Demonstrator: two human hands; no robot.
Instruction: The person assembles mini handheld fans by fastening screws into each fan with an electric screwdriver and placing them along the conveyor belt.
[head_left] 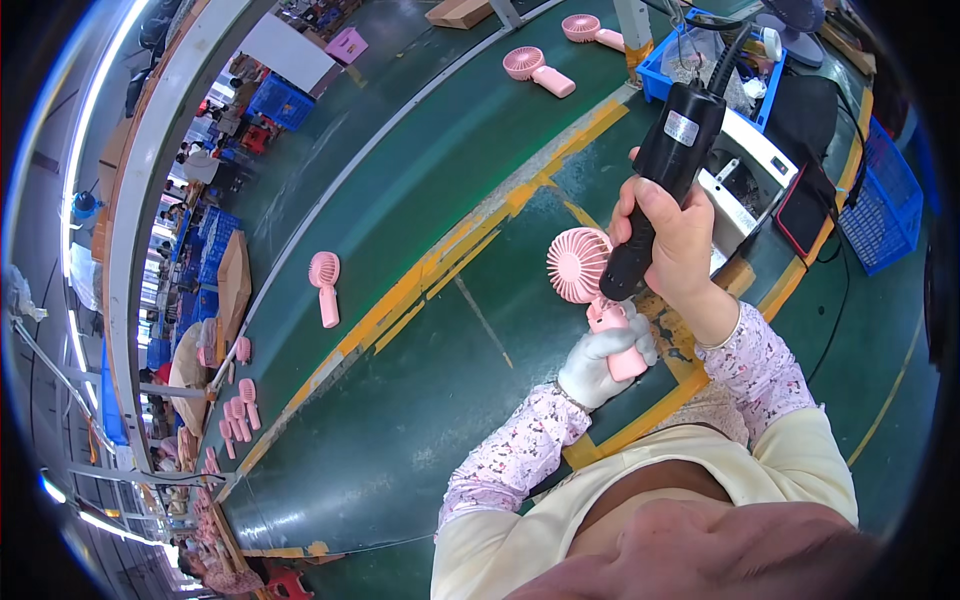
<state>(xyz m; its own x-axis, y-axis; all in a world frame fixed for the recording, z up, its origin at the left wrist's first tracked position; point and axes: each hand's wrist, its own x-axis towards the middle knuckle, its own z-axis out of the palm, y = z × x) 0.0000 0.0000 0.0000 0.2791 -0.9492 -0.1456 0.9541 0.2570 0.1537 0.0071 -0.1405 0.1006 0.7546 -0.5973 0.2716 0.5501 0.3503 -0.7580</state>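
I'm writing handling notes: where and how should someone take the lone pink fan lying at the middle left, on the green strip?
Probably by the handle of the pink fan, coming from its free end on the wearer's side. The handle is slim and points that way, with the round grille at the far end; close fingers across its long sides, clear of the grille.

From here I see a pale-yellow cloth top, whitish printed sleeve covers, a whitish glove on the left hand.
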